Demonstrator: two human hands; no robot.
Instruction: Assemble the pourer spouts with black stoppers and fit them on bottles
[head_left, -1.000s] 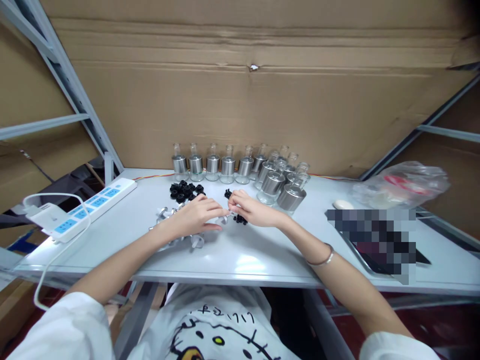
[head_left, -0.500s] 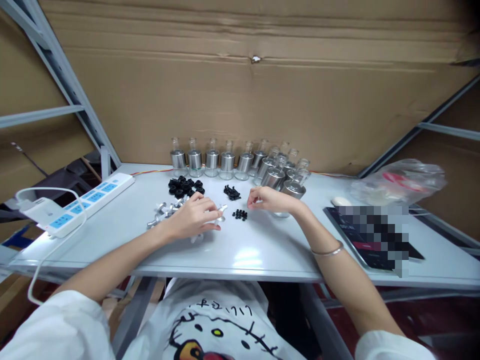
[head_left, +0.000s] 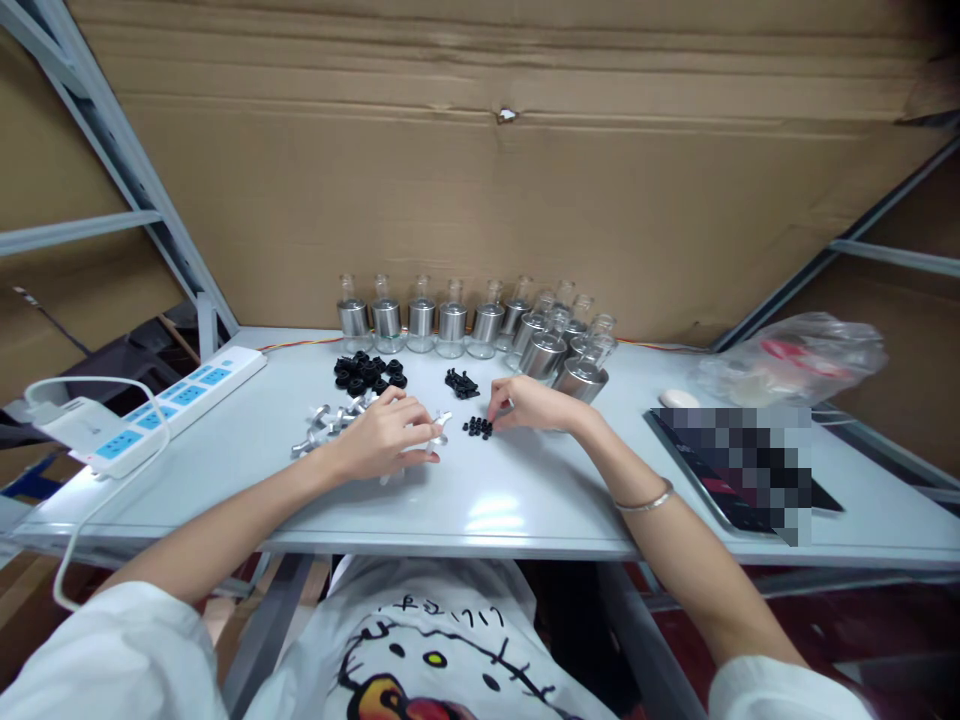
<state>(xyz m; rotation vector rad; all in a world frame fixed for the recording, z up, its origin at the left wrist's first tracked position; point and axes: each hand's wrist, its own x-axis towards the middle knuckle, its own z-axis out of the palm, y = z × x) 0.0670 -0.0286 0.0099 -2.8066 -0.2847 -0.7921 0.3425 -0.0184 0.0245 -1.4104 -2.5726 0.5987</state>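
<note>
My left hand (head_left: 391, 435) is closed around a silver metal spout-like part (head_left: 444, 418), whose end sticks out past the fingers. Under and beside this hand lies a pile of similar silver parts (head_left: 321, 425), partly covered by it. My right hand (head_left: 529, 402) is bent down with thumb and fingers pinched together at the right edge of a cluster of small black pieces (head_left: 477, 427). Whatever its fingertips grip is too small to make out. Just beyond lie several thin black parts (head_left: 461, 383). Black round stoppers (head_left: 367, 374) are heaped farther left.
Glass bottles with metal sleeves (head_left: 452, 322) stand along the back, bunched up behind my right hand. A power strip (head_left: 180, 410) lies at left, its white cable hanging over the edge. At right are a tablet (head_left: 697, 475), a white round object (head_left: 679, 398) and a plastic bag (head_left: 795, 360).
My right hand has moved slightly left and down, its fingertips now at the small black pieces. My left hand stays with the silver part. The whole view has shifted slightly.
</note>
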